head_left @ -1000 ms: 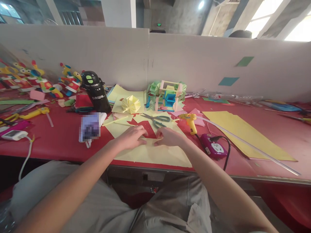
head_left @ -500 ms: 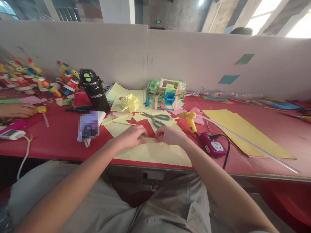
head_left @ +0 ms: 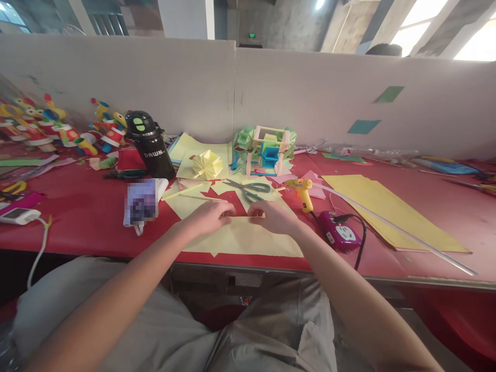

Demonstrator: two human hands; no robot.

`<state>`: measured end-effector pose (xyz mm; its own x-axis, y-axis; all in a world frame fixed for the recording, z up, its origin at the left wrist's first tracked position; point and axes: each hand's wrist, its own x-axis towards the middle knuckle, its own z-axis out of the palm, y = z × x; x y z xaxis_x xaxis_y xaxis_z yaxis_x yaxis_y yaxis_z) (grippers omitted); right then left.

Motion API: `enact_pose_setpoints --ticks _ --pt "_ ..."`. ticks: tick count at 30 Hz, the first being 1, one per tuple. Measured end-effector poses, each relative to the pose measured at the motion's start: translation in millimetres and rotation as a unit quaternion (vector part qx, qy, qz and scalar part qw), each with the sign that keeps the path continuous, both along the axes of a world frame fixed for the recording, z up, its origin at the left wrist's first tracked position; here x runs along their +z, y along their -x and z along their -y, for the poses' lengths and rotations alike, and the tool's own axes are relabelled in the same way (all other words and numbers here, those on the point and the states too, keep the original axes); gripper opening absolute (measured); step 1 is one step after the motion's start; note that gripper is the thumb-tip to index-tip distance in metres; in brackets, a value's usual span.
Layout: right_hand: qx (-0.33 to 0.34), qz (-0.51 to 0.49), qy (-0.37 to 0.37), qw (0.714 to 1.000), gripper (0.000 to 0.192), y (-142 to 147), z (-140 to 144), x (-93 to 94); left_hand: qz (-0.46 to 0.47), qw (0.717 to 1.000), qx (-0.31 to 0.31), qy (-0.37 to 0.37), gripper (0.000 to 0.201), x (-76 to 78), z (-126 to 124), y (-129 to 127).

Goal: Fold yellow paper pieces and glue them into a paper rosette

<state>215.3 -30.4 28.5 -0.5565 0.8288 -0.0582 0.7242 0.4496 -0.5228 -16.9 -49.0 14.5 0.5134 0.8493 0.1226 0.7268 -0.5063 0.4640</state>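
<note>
You are mid-fold: your left hand (head_left: 207, 218) and right hand (head_left: 273, 217) pinch the far edge of the yellow sheet (head_left: 244, 240), lying on the counter (head_left: 77, 217) beneath them; next, press the crease flat.

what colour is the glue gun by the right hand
Yellow glue gun, orange at the nozzle; head view.

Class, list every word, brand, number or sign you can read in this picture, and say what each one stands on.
"DAWN": white letters on the black bottle behind the person's left hand.
Green lit sign above the partition: too small to read.
Phone screen: blurred, unreadable.
Purple power strip near the right hand: no readable text.
</note>
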Motion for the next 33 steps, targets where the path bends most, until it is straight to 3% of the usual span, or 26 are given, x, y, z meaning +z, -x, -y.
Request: enact_pose_setpoints --ticks 6,14,18,25,33 --pt "0.021 0.005 -0.112 0.993 0.017 -14.7 4.8 -8.5 -0.044 0.996 -0.039 -0.064 0.024 2.6 -1.1 7.6" --pt "0.029 0.109 -0.260 0.959 0.029 -29.9 25.2 -27.7 -0.223 0.959 -0.019 -0.172 0.030 4.0 21.9 4.5" --pt "-0.002 0.128 -0.272 0.954 0.027 -31.0 39.1 -32.0 -0.287 0.940 -0.005 -0.186 0.034 3.6 33.1 -4.7" --pt "-0.023 0.157 -0.265 0.951 0.031 -32.5 48.7 -33.1 -0.318 0.934 0.034 -0.161 0.043 -1.2 44.7 -15.6" --pt "0.047 0.061 -0.262 0.962 0.030 -47.3 37.1 -31.8 -0.301 0.937 0.032 -0.174 0.042 -5.0 44.3 -13.9"
